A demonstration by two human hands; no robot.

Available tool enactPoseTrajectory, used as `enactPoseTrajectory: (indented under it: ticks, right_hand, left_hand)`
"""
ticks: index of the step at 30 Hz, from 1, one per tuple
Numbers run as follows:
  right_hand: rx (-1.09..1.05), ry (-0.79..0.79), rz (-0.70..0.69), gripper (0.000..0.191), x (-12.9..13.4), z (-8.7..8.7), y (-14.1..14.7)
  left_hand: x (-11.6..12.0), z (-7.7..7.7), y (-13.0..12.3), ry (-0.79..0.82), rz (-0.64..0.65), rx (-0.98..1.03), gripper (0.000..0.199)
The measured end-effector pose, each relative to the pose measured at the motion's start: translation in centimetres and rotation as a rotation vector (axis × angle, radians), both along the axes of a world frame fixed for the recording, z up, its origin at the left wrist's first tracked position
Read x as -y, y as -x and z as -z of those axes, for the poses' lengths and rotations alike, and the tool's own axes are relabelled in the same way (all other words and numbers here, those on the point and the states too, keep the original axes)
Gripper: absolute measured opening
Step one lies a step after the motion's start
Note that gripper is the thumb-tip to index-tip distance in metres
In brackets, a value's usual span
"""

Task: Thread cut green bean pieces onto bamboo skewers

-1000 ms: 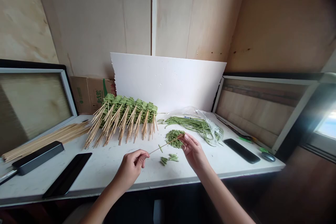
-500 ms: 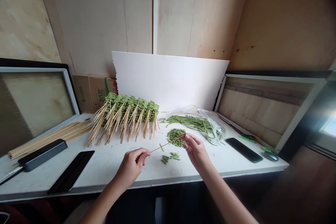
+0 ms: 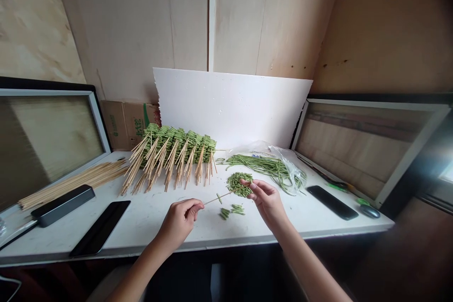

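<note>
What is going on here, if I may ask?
The person's left hand has a thin stick in its grip, with a short green piece on it. The right hand is near the stick's other end; whether it holds anything is unclear. Cut pieces lie heaped beyond, filled skewers are stacked at left, and long green beans lie farther back.
</note>
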State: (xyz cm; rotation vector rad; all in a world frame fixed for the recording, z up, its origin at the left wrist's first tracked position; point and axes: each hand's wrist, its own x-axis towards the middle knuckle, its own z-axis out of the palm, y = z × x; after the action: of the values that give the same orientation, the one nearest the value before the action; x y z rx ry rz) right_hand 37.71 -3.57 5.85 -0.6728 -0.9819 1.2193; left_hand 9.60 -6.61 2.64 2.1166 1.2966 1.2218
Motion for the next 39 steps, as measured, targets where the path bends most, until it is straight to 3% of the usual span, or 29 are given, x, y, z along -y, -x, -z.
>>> enactPoseTrajectory:
  ticks: [14,30,39]
  right_hand:
    - [0.018,0.003,0.034,0.024,0.2,1.0,1.1]
    - [0.135,0.009,-0.05,0.022,1.3,3.4,4.5]
    - [0.289,0.012,-0.081,0.033,1.3,3.0,4.2]
  left_hand:
    - [-0.2,0.8,-0.4,-0.013,0.008,0.008,0.038]
    - [0.8,-0.1,-1.5,-0.011,-0.014,0.018,0.035]
    - [0.6,0.1,-1.5,0.06,-0.011,0.048,0.037]
